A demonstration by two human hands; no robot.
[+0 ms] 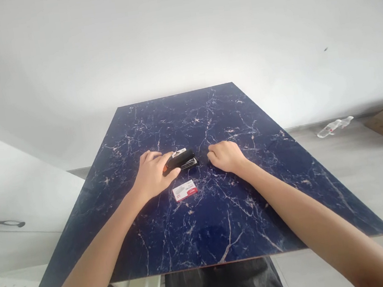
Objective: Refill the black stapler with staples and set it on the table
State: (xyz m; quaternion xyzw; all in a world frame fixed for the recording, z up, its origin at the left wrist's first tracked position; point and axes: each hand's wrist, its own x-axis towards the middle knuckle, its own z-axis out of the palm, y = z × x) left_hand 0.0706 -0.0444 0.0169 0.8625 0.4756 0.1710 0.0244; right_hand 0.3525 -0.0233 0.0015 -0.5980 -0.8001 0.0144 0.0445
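Mid-desk [204, 236], the stapler [183, 157] lies roughly parallel to the near edge, its back end pinched by the left hand [153, 173], its open end facing the curled-in right hand [227, 155], just apart.

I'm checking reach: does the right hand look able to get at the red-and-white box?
Probably yes: only tabletop shows between the right hand and the box, though whether that curled hand holds anything is hidden.

Bare hands [227, 156] and forearms [109, 247]; black legwear [221, 284].
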